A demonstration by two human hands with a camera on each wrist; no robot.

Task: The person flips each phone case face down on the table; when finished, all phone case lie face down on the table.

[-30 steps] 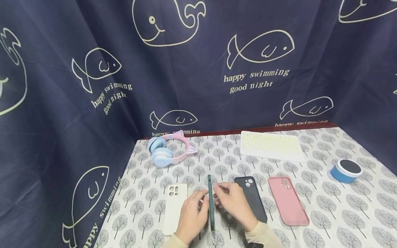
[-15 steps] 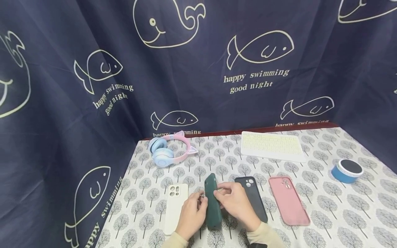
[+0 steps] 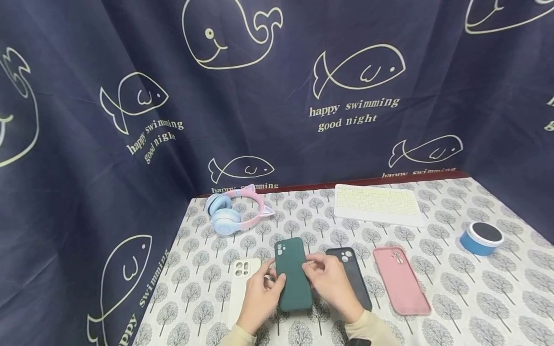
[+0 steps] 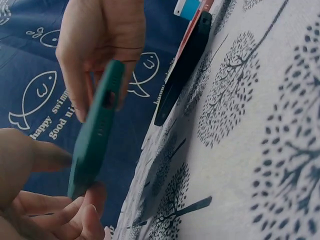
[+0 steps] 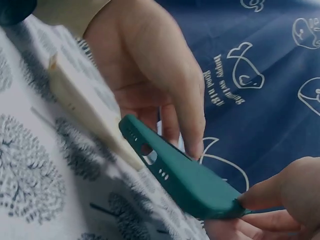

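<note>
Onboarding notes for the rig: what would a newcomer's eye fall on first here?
Probably the navy curtain, with its pale whale and fish outlines, filling the upper part of the head view. Next, the dark green phone case near the front middle of the table, held by the left hand and right hand. Then the pink-and-blue cat-ear headphones at the table's far left.

Between the fingers of the left hand (image 3: 261, 292) and right hand (image 3: 332, 282) I have one phone case (image 3: 295, 276). A second case (image 3: 238, 290) lies on the tablecloth (image 3: 472, 283) just left of those fingers; to their right come a third case (image 3: 358, 281), a fourth case (image 3: 402, 283), then a cylinder (image 3: 479, 244). Beyond them, cat-ear headphones (image 3: 227, 222) sit left, a keyboard (image 3: 377, 204) right, the curtain (image 3: 277, 120) behind.
</note>
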